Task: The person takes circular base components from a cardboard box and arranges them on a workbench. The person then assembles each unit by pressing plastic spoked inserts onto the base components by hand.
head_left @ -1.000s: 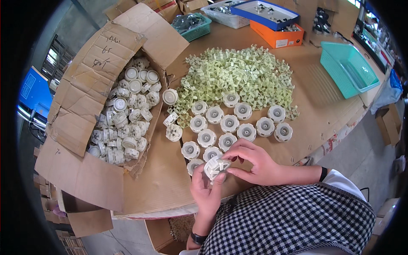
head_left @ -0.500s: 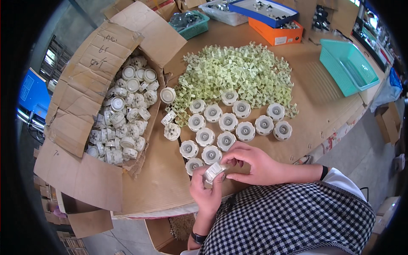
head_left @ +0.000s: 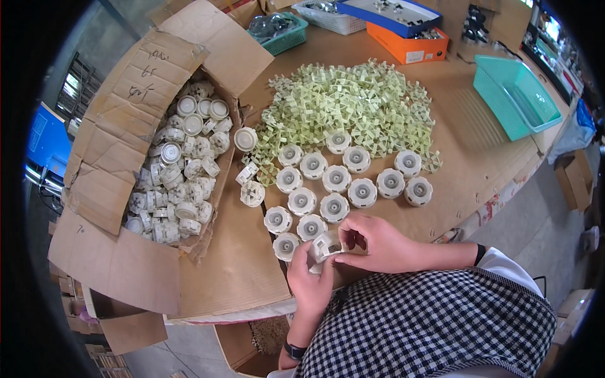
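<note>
Near the table's front edge, my left hand (head_left: 308, 281) grips a round white plastic housing (head_left: 324, 244), tilted on its side. My right hand (head_left: 377, 244) meets it from the right, thumb and fingers bent in a pinch at its rim. Whether a small piece sits between those right fingertips is hidden. Just beyond my hands stand several like white housings (head_left: 334, 207), their round grey centres facing up. Behind them spreads a big heap of small pale yellow-green plastic clips (head_left: 353, 107).
At the left an opened cardboard box (head_left: 94, 145) holds many white housings (head_left: 179, 183); a few lie beside it. A teal basket (head_left: 517, 101) stands at the right. An orange box (head_left: 409, 47) under a blue tray (head_left: 391, 17) and a green basket (head_left: 277, 34) line the back.
The white housing has turned in my left hand, showing more of its open side. My right fingers have closed in on its rim. The view has shifted slightly.
</note>
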{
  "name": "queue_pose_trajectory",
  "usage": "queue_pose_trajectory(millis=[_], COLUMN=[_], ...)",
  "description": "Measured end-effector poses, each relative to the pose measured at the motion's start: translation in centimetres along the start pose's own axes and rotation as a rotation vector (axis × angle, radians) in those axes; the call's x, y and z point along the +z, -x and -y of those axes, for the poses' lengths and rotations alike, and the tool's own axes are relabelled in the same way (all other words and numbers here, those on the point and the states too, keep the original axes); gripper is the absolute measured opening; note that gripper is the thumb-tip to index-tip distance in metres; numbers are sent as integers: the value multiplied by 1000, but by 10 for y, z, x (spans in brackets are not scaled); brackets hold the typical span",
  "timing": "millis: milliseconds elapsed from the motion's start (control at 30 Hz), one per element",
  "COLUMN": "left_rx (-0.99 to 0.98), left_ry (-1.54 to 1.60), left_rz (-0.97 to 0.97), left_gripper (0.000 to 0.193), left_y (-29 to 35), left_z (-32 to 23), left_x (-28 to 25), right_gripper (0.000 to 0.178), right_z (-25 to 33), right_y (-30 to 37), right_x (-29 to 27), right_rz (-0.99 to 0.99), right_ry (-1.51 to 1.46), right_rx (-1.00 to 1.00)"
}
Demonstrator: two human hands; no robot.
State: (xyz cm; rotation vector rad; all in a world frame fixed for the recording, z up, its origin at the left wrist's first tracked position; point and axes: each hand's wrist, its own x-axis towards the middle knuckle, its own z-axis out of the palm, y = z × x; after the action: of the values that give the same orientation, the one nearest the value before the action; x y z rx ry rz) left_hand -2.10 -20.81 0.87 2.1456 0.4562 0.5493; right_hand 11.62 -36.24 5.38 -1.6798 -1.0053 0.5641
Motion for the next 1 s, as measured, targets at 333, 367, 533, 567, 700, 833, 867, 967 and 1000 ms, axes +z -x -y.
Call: queue_pose_trajectory(millis=[333, 367, 533, 567, 700, 833, 867, 967, 1000], left_rx=[208, 233, 183, 166, 238, 157, 68, 67, 65], left_ry=[52, 98, 34, -6, -64, -39, -46, -88, -88], left_rz=[134, 197, 161, 149, 124, 104, 99, 117, 116], left_gripper=[74, 77, 77, 73, 70, 74, 74, 77, 77], left_y=[-13, -14, -5, -4, -4, 2, 5, 4, 5], left_z=[-32, -38, -32, -31, -27, -34, -35, -38, -38], left_x=[-20, -23, -9, -6, -2, -2, -3, -7, -8], right_gripper=[21, 21, 18, 20, 25, 25, 25, 25, 23], right_z=[-10, -14, -17, -11, -5, 2, 4, 7, 8], right_y=[-3, -5, -6, -4, -2, -3, -3, -1, -1], right_x=[2, 1, 1, -2, 0, -4, -4, -5, -4], right_rz=[-48, -31, 33, 49, 61, 55, 56, 110, 94], right_ry=[-242, -327, -503, -376, -193, -86, -86, -118, -136], right_rx=[-102, -112, -64, -89, -110, -209, -208, -139, -156])
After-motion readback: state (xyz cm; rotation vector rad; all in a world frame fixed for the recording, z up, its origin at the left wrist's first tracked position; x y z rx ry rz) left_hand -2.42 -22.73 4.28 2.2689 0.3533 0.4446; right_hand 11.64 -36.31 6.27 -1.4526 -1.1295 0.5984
